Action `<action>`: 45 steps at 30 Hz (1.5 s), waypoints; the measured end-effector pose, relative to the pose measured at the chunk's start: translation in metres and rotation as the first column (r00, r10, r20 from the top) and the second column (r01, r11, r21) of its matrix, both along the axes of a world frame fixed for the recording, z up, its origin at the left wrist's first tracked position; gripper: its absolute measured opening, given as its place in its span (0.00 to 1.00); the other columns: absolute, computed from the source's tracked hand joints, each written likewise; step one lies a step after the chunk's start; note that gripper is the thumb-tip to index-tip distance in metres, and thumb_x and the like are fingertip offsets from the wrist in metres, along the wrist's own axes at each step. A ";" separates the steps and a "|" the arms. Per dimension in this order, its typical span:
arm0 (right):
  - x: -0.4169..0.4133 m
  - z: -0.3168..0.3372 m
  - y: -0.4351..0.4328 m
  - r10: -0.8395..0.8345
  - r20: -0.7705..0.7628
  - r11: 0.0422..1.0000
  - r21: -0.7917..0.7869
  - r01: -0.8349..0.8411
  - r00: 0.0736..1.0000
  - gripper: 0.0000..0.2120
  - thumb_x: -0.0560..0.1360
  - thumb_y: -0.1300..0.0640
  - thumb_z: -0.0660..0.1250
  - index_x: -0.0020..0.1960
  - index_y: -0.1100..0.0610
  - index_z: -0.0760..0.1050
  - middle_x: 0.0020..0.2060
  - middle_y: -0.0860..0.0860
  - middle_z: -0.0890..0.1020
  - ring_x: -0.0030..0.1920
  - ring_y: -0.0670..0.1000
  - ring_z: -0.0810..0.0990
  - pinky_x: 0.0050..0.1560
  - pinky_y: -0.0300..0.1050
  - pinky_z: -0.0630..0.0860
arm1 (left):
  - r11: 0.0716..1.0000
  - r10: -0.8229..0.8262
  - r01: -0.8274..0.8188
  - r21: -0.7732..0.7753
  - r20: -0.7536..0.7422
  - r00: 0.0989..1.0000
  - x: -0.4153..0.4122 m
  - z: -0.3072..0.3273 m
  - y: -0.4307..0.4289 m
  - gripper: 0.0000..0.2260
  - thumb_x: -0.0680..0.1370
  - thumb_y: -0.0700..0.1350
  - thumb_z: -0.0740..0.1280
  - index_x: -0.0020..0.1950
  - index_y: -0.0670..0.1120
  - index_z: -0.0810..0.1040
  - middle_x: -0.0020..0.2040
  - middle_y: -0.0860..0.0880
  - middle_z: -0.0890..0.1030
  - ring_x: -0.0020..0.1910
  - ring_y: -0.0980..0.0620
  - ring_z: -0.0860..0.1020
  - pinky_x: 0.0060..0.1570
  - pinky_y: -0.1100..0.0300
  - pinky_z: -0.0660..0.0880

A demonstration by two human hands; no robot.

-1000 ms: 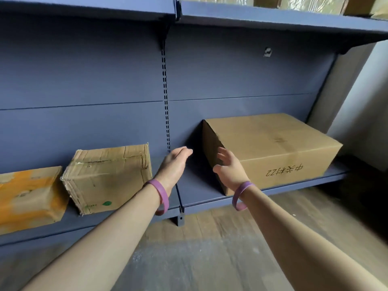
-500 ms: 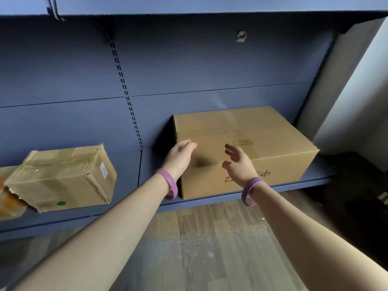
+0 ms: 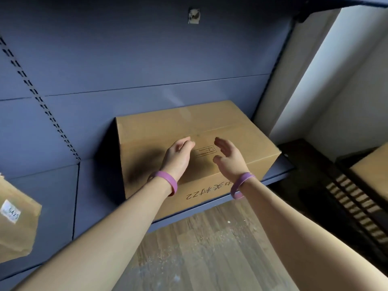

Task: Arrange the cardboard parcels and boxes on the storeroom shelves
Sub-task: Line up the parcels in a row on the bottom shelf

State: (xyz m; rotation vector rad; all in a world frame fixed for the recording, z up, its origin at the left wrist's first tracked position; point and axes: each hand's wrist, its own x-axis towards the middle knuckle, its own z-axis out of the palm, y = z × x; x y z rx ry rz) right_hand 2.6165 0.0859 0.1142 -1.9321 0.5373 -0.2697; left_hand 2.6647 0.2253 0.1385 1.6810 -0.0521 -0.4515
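Big cardboard box sits on the bottom shelf, upside-down print ending "22". Both hands, left hand and right hand, hover over it, fingers loose, holding nothing. Smaller parcel far left, sticker unreadable.

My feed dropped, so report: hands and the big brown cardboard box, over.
Left hand and right hand open over the large brown cardboard box, holding nothing. Box sits on blue metal shelf. Nothing blocking.
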 end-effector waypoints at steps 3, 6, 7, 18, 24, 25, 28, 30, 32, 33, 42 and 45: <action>0.001 -0.001 -0.023 -0.011 -0.020 0.999 -0.043 0.010 1.000 0.30 0.74 0.72 0.60 0.75 0.56 0.66 0.71 0.50 0.72 0.72 0.48 0.69 0.63 0.35 0.66 | 0.999 -0.038 0.039 0.011 -0.033 0.999 0.006 -0.007 -0.037 0.16 0.78 0.54 0.63 0.65 0.57 0.77 0.58 0.56 0.76 0.62 0.52 0.73 0.61 0.58 0.66; 0.000 -0.005 -0.053 -0.008 -0.020 0.997 -0.083 0.006 1.000 0.30 0.74 0.71 0.59 0.75 0.57 0.66 0.72 0.50 0.72 0.73 0.48 0.69 0.63 0.33 0.64 | 0.997 -0.080 0.080 -0.009 -0.017 0.997 0.003 -0.016 -0.073 0.15 0.77 0.56 0.63 0.64 0.59 0.78 0.57 0.58 0.76 0.61 0.54 0.74 0.60 0.58 0.65; 0.000 -0.007 -0.064 -0.001 -0.013 0.996 -0.094 0.000 1.000 0.30 0.74 0.71 0.59 0.75 0.57 0.66 0.72 0.50 0.72 0.73 0.48 0.69 0.63 0.33 0.64 | 0.996 -0.081 0.081 -0.026 -0.010 0.997 0.001 -0.020 -0.084 0.14 0.80 0.53 0.63 0.65 0.58 0.78 0.58 0.57 0.76 0.61 0.54 0.74 0.59 0.59 0.65; -0.001 -0.045 -0.162 0.260 0.073 0.966 -0.025 -0.259 0.963 0.28 0.76 0.70 0.60 0.75 0.55 0.67 0.72 0.49 0.72 0.73 0.50 0.68 0.64 0.36 0.64 | 0.967 0.249 -0.252 0.032 0.093 0.964 -0.040 -0.030 -0.136 0.08 0.81 0.47 0.63 0.58 0.57 0.78 0.62 0.55 0.79 0.65 0.55 0.75 0.61 0.63 0.66; -0.006 -0.037 -0.194 0.365 -0.070 0.908 -0.192 -0.372 0.928 0.23 0.80 0.62 0.61 0.74 0.55 0.68 0.70 0.54 0.74 0.69 0.57 0.72 0.66 0.42 0.66 | 0.921 0.372 -0.381 0.077 0.103 0.922 -0.073 -0.014 -0.149 0.15 0.82 0.46 0.63 0.69 0.50 0.77 0.61 0.55 0.77 0.54 0.61 0.74 0.44 0.79 0.66; -0.008 -0.040 -0.200 0.312 -0.095 0.898 -0.297 -0.326 0.945 0.21 0.80 0.59 0.62 0.73 0.55 0.69 0.68 0.56 0.75 0.68 0.59 0.72 0.67 0.47 0.67 | 0.918 0.379 -0.388 0.084 0.109 0.919 -0.080 -0.017 -0.148 0.16 0.82 0.45 0.63 0.70 0.49 0.76 0.60 0.55 0.76 0.54 0.61 0.73 0.38 0.82 0.65; -0.010 -0.063 -0.226 0.152 -0.119 0.874 -0.448 -0.190 0.981 0.21 0.80 0.51 0.63 0.70 0.58 0.70 0.67 0.59 0.74 0.67 0.62 0.69 0.67 0.54 0.66 | 0.912 0.401 -0.407 0.054 0.087 0.912 -0.093 -0.040 -0.140 0.17 0.83 0.45 0.62 0.72 0.48 0.75 0.59 0.55 0.75 0.57 0.59 0.70 0.45 0.73 0.66; -0.014 -0.077 -0.234 0.116 -0.117 0.951 -0.273 -0.144 0.986 0.24 0.80 0.49 0.64 0.73 0.56 0.67 0.69 0.57 0.73 0.68 0.61 0.70 0.67 0.51 0.66 | 0.901 0.429 -0.432 0.035 0.078 0.900 -0.107 -0.058 -0.128 0.17 0.83 0.45 0.62 0.72 0.49 0.74 0.63 0.54 0.75 0.59 0.59 0.71 0.56 0.67 0.64; -0.023 -0.089 -0.233 0.095 -0.045 0.993 -0.070 -0.098 0.994 0.25 0.80 0.49 0.65 0.75 0.51 0.64 0.70 0.54 0.73 0.68 0.57 0.72 0.63 0.45 0.67 | 0.905 0.417 -0.423 0.046 0.092 0.904 -0.118 -0.074 -0.119 0.18 0.83 0.45 0.62 0.73 0.49 0.73 0.69 0.53 0.75 0.63 0.57 0.72 0.61 0.64 0.65; -0.026 -0.095 -0.231 0.075 -0.010 0.997 -0.026 -0.076 0.997 0.25 0.80 0.48 0.64 0.75 0.49 0.65 0.70 0.52 0.73 0.68 0.55 0.72 0.62 0.44 0.67 | 0.907 0.413 -0.418 0.052 0.088 0.906 -0.123 -0.080 -0.115 0.18 0.83 0.45 0.62 0.74 0.49 0.72 0.71 0.52 0.74 0.66 0.56 0.72 0.63 0.64 0.66; -0.053 -0.105 -0.220 0.004 0.050 1.000 -0.023 -0.002 0.999 0.22 0.80 0.44 0.62 0.74 0.43 0.67 0.68 0.51 0.74 0.62 0.51 0.73 0.55 0.42 0.65 | 0.899 0.437 -0.431 0.072 -0.103 0.894 -0.135 -0.121 -0.092 0.11 0.83 0.49 0.62 0.65 0.50 0.73 0.62 0.50 0.73 0.64 0.48 0.71 0.62 0.52 0.70; -0.069 -0.105 -0.209 -0.032 0.032 0.998 -0.058 0.034 0.999 0.22 0.80 0.42 0.61 0.74 0.42 0.66 0.67 0.53 0.73 0.61 0.54 0.74 0.56 0.45 0.68 | 0.921 0.387 -0.376 0.098 -0.142 0.911 -0.139 -0.132 -0.098 0.09 0.83 0.49 0.61 0.63 0.51 0.72 0.62 0.49 0.72 0.65 0.47 0.71 0.63 0.49 0.69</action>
